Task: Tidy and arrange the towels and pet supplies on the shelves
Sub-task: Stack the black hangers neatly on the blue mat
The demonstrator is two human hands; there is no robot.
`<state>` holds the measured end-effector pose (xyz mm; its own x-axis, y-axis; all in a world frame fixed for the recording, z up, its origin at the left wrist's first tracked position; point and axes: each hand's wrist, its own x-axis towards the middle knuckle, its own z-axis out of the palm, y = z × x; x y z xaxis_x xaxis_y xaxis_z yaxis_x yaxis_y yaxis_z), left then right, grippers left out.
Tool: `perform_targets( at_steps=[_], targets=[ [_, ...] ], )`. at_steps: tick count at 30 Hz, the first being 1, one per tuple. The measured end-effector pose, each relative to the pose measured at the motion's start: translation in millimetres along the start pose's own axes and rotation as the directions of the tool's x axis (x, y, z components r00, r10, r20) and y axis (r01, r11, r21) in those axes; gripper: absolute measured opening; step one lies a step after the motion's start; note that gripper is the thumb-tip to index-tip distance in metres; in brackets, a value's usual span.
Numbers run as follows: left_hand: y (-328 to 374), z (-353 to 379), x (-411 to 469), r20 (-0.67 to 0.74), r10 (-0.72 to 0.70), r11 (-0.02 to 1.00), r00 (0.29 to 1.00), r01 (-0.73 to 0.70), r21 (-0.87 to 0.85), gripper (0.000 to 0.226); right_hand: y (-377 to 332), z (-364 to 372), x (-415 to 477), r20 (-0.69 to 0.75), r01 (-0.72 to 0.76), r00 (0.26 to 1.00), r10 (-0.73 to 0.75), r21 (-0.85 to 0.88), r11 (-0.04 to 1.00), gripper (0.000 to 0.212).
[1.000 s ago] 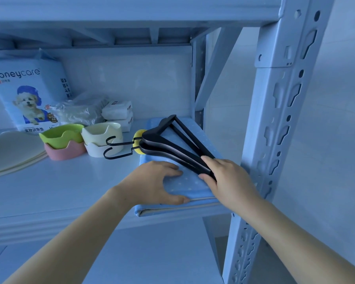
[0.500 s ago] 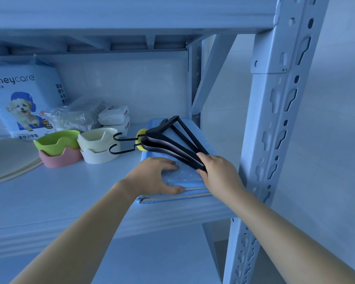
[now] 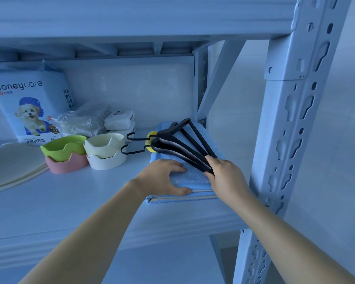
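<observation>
Black hangers [image 3: 176,147]: your right hand [image 3: 225,177] pinches near ends; hooks now drawn clear of white bowls [image 3: 105,152]. Left hand [image 3: 162,177] flat, fingers straight, pressing blue towel [image 3: 195,181] at right end of shelf [image 3: 70,201]. Towel unmoved; hangers probably coming off it.

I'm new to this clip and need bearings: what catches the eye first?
The black hangers stand out most, fanned over a folded blue towel at the right end of the shelf, their ends gripped by the right hand while the left hand rests on the towel. At the back left, a pack with a dog picture stands behind stacked bowls.
</observation>
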<state>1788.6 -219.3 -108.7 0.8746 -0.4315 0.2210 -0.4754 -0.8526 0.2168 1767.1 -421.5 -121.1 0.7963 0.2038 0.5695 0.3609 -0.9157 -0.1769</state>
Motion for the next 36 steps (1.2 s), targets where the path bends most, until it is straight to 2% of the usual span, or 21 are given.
perform_targets(
  at_steps=[14, 36],
  targets=[
    [-11.8, 2.9, 25.2, -0.005, 0.018, 0.999, 1.000, -0.018, -0.041, 0.074, 6.7, 12.2, 21.4, 0.000, -0.043, 0.999, 0.043, -0.025, 0.999, 0.030],
    [-6.6, -3.9, -7.0, -0.009, -0.019, 1.000, 1.000, 0.019, -0.005, 0.071, -14.0, 6.4, 10.4, 0.019, -0.074, 0.997, 0.075, -0.045, 0.996, 0.023]
  ],
)
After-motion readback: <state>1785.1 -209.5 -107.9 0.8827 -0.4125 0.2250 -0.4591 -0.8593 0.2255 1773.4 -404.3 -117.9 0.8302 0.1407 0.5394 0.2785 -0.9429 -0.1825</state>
